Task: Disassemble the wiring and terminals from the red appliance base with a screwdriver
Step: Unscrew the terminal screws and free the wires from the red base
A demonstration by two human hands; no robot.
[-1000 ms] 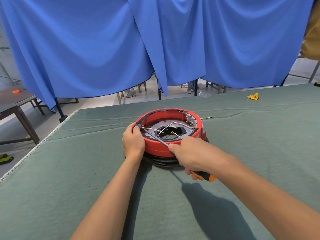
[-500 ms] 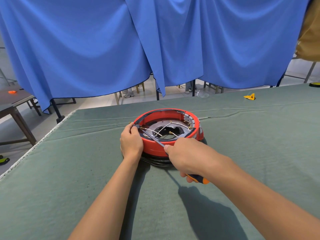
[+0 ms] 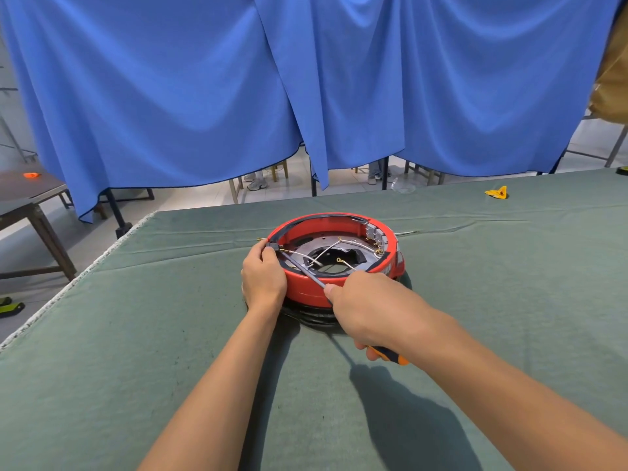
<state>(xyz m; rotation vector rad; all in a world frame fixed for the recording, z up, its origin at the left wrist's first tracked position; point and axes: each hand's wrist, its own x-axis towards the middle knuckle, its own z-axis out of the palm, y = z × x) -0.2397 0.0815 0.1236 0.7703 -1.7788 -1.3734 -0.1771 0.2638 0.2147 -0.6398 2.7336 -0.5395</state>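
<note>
A round red appliance base (image 3: 368,279) lies upside down on the green cloth, on top of a black part. Inside it run white wires (image 3: 324,254) with brass ring terminals, and a grey terminal block sits at the right inner wall. My left hand (image 3: 263,278) grips the base's left rim. My right hand (image 3: 363,305) holds a screwdriver (image 3: 304,270) with an orange and black handle. Its shaft slants up and left across the rim, with the tip near the left inner wall by my left thumb.
The green cloth covers a large table (image 3: 136,334) whose left edge runs diagonally. A small yellow piece (image 3: 496,192) lies far right at the back. A loose wire (image 3: 406,233) lies behind the base. Blue curtains hang behind; a dark side table (image 3: 30,198) stands at left.
The view shifted slightly. My right hand and the screwdriver moved a little, the shaft staying pointed at the left inner wall. My left hand kept its grip on the rim.
</note>
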